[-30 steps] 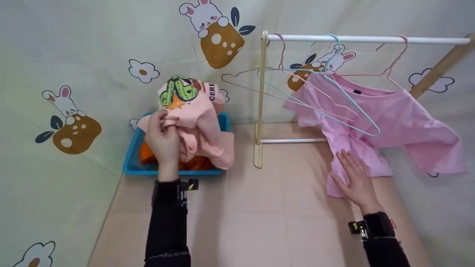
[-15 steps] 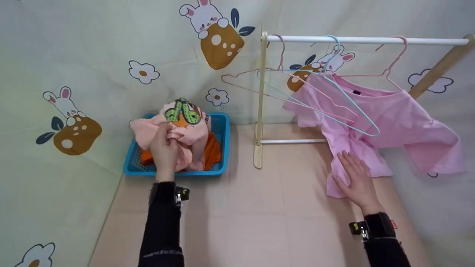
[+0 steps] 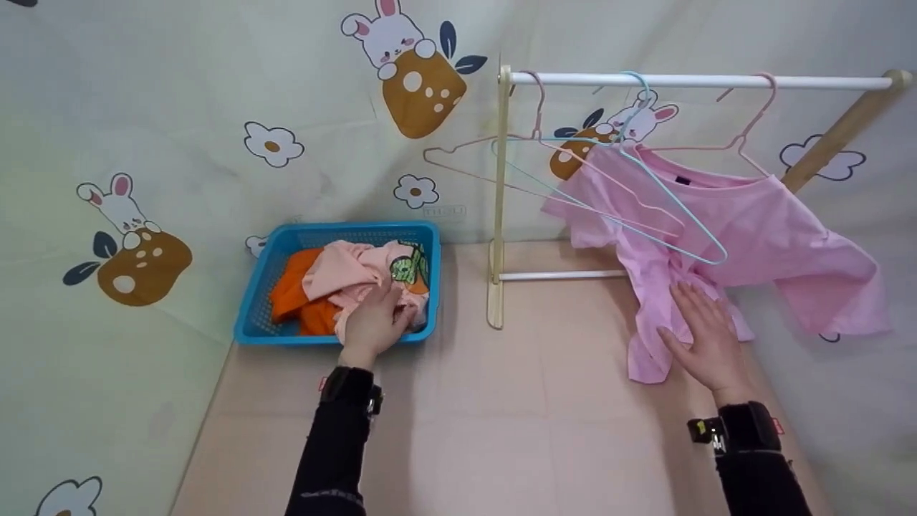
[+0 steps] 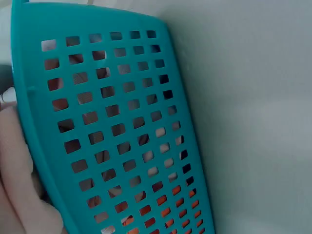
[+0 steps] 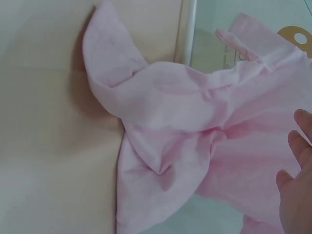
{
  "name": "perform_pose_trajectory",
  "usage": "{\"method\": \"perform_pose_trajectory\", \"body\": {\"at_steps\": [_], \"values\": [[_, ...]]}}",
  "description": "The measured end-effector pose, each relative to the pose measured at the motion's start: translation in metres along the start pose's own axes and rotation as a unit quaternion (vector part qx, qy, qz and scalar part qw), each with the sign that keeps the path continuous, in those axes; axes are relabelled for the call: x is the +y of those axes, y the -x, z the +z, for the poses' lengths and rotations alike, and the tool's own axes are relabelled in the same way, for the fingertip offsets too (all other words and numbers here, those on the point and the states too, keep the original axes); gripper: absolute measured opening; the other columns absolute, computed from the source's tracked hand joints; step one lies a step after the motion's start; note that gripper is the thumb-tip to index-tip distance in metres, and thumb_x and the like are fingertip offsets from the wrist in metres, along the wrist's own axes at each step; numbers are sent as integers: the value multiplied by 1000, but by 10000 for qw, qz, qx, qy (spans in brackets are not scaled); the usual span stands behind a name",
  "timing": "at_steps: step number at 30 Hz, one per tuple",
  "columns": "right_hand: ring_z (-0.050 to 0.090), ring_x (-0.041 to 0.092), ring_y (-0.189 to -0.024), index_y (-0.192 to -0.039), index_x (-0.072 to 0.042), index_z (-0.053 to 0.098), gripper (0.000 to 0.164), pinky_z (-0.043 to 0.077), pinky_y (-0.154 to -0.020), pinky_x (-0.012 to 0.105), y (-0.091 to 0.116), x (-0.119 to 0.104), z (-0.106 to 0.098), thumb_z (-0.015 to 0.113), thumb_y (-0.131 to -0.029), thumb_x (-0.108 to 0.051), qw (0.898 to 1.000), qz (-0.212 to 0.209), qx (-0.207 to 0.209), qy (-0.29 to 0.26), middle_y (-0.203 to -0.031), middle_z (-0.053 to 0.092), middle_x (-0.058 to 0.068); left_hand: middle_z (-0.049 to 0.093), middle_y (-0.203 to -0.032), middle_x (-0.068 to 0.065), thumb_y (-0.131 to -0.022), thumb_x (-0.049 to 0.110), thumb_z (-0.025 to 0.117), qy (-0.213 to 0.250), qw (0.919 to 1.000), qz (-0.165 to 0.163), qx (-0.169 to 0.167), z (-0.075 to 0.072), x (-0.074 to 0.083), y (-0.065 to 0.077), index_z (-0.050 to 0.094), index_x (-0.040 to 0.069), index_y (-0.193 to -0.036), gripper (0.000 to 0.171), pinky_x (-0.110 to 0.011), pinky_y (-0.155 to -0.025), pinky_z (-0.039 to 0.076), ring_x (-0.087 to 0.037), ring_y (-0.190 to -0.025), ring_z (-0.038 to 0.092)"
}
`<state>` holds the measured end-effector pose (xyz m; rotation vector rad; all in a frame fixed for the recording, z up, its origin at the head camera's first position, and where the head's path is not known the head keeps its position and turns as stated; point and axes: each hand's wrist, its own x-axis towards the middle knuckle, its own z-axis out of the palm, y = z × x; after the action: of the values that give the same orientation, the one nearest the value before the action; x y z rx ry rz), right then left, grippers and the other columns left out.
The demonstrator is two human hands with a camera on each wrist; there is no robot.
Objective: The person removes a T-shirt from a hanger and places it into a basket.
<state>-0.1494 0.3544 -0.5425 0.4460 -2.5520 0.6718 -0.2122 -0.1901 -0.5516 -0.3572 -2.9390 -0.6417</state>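
Right hand [image 5: 297, 195] cropped, wrist view

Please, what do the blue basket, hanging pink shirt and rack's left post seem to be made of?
Blue basket: probably moulded plastic, smooth; rectangular holes pierce its wall.
Pink shirt: matte fabric, perhaps cotton; it drapes in soft folds.
Left post: likely wood, matte, from its tan colour; grain is unclear.

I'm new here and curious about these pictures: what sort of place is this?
Perhaps an indoor laundry corner, judging by the hanging rack with a pink shirt, the blue basket of garments, and the rabbit-print wall covering.
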Motion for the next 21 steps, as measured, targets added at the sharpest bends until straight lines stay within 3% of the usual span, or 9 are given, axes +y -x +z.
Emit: {"method": "perform_pose_trajectory", "body": {"at_steps": [2,5,12,21], "values": [[31,38,-142,-149,-4,43,71,13,-116,57,-5,3,-8,69,-85,-21,9999,-13,92,45,-151,41,21,33,-156,-19,-100,44,53,-138,9988,-37,-461,1,0,1,47,2,-146,62,-53,-110,33,-38,-139,37],[36,42,-138,-146,-2,45,69,19,-114,58,-14,6,-23,68,-84,-20,9994,-95,286,158,-149,43,22,26,-160,-17,-102,45,49,-196,9963,-62,-835,0,-2,1,40,3,-150,65,-53,-114,26,-38,-144,29],[43,44,-132,-136,4,55,58,27,-113,53,-28,8,-55,66,-83,-16,9964,-258,735,326,-137,54,26,25,-160,-15,-104,46,42,-55,9886,-267,-1481,-4,-5,-2,38,6,-152,62,-53,-115,22,-38,-145,25],[42,37,-136,-138,-1,55,57,24,-116,44,-32,9,-76,67,-84,-12,9965,-129,641,519,-142,52,20,30,-158,-14,-105,51,32,-46,9780,-637,-1987,-6,-3,-8,41,9,-151,62,-52,-116,21,-36,-145,27]]}}
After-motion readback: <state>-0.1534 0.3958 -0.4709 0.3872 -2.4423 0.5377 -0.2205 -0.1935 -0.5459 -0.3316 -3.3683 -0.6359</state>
